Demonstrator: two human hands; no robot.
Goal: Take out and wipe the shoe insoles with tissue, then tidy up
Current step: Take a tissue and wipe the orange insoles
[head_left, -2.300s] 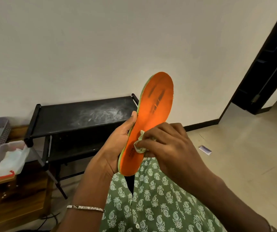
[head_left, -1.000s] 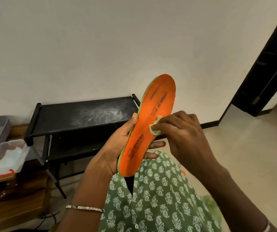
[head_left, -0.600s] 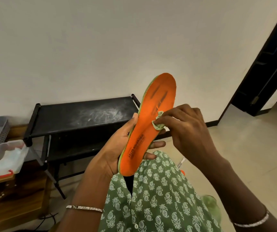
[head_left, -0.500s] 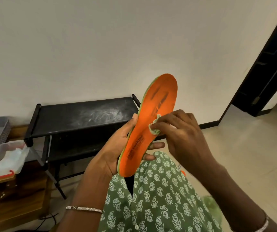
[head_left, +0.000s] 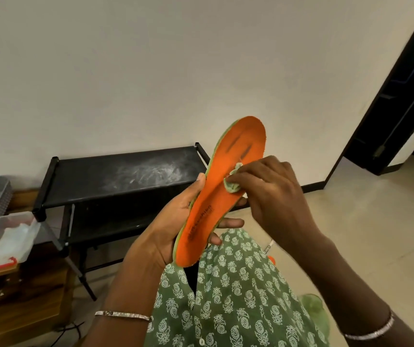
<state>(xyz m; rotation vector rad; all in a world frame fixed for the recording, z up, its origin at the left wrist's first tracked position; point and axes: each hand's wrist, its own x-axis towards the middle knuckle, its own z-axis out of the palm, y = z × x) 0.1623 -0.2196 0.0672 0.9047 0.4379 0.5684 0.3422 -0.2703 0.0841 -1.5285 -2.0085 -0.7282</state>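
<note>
An orange insole point(head_left: 216, 196) with a green edge stands nearly upright in front of me, toe end up, with dark smudges near the toe. My left hand point(head_left: 168, 229) grips its heel half from behind, thumb on the left edge and fingers curled round the right edge. My right hand point(head_left: 271, 194) pinches a small crumpled tissue point(head_left: 233, 181) and presses it on the insole's middle. A green shoe point(head_left: 313, 309) shows partly on the floor at the lower right, behind my arm.
A black two-tier shoe rack point(head_left: 115, 179) with a dusty top stands against the wall. Left of it, a clear plastic box point(head_left: 5, 236) with tissues sits on a wooden cabinet point(head_left: 18, 296). A dark doorway point(head_left: 406, 96) opens at the right. My green patterned clothing fills the bottom.
My right hand rubbed the tissue up the insole from the heel area to the middle, then back and forth a little there. My left hand kept the insole in place.
</note>
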